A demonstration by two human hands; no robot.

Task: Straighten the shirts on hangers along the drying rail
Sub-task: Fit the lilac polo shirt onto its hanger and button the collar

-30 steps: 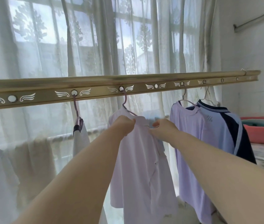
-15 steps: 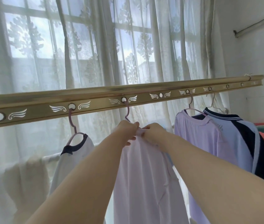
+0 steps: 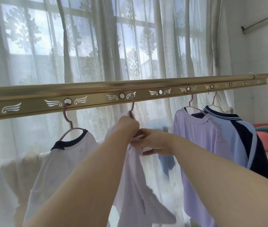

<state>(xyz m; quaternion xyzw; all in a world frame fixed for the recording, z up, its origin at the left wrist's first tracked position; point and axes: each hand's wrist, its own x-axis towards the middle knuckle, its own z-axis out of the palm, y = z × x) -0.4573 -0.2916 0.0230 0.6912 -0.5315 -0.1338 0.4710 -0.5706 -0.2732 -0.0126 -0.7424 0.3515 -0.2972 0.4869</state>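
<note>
no legible txt or nos.; small mark on white shirt [image 3: 56, 169] too blurry.

Gap between middle shirt [image 3: 130, 185] and lilac shirt [image 3: 200, 145], curtain [image 3: 97, 54] behind; rail [image 3: 97, 92] overhead — a low bar

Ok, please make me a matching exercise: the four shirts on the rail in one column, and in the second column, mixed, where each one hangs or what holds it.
1. white shirt with navy neckband
2. pale pink shirt
3. lilac shirt
4. blue and navy polo shirt

a. furthest right of the four
b. furthest left of the four
c. pinched at the neck by the left hand and right hand
d. directly left of the polo

Pairs: 1-b, 2-c, 3-d, 4-a
</note>
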